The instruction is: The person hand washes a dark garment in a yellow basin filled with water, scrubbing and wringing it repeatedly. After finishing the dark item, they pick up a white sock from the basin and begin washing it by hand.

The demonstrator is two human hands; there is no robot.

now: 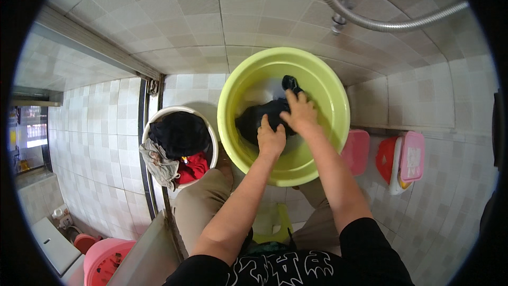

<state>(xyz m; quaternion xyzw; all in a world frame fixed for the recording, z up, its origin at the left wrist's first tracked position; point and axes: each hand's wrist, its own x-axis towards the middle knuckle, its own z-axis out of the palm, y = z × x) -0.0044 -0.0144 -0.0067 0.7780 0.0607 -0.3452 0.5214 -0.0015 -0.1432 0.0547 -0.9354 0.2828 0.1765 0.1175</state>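
Note:
A large yellow-green plastic basin (333, 127) stands before me with water in it. Dark wet cloth (254, 123) lies in the basin, one part of it rising towards the far side. My left hand (271, 138) rests on the near part of the cloth with its fingers apart. To the right of it, my right hand (301, 112) is spread over the right part of the cloth, thumb pointing left. Whether either hand pinches the fabric cannot be told. Left of the basin is a white tub (214, 143) holding black cloth (180, 134), red cloth (194, 169) and grey-beige cloth (158, 163).
A metal shower hose (381, 26) hangs at the tiled wall. Pink plastic containers (356, 152) and a red item (385, 159) are to the basin's right. Below the basin is a green plastic stool (282, 222) between my legs. A door track runs left of the white tub.

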